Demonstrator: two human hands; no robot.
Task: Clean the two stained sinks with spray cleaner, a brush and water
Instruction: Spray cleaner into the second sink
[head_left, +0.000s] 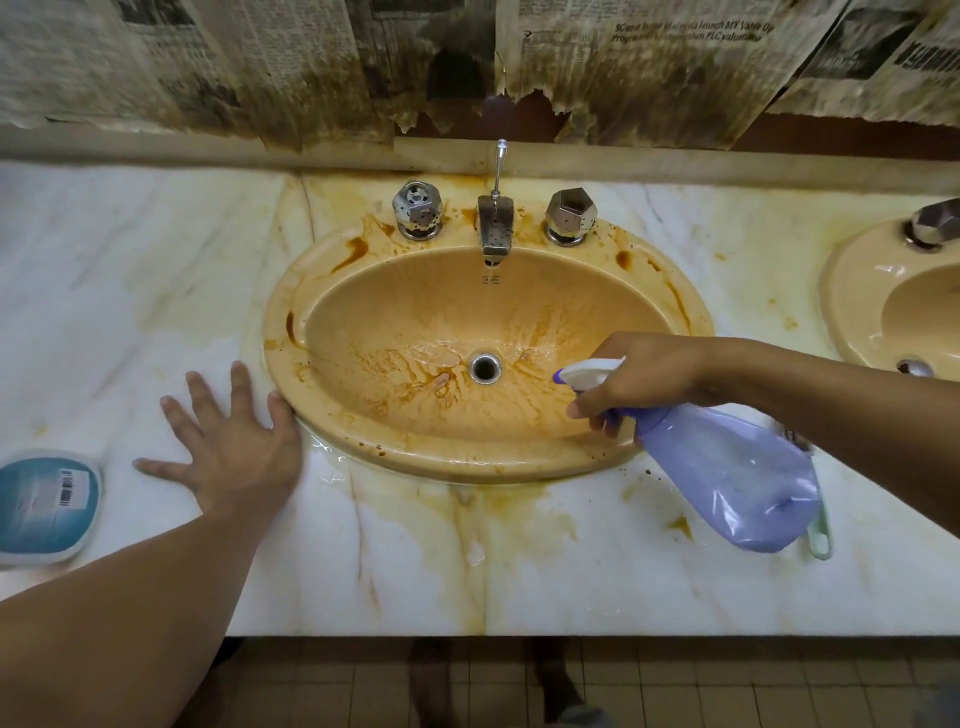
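A tan oval sink (691, 317) streaked with brown stains sits in the marble counter, its drain (484, 367) in the middle and wet liquid pooled around it. My right hand (644, 376) grips the neck of a purple spray bottle (727, 473) over the sink's right rim, white nozzle pointing left into the bowl. My left hand (234, 447) rests flat on the counter, fingers spread, thumb touching the sink's left rim. A second tan sink (852, 291) shows at the right edge. A pale green brush handle (821, 535) pokes out from under the bottle.
A chrome tap (495, 228) with two faceted knobs (417, 208) (570, 214) stands behind the bowl. A round blue-and-white object (47, 504) lies on the counter (130, 270) at far left. Stained newspaper (291, 62) covers the wall. Tiled floor lies below the counter edge.
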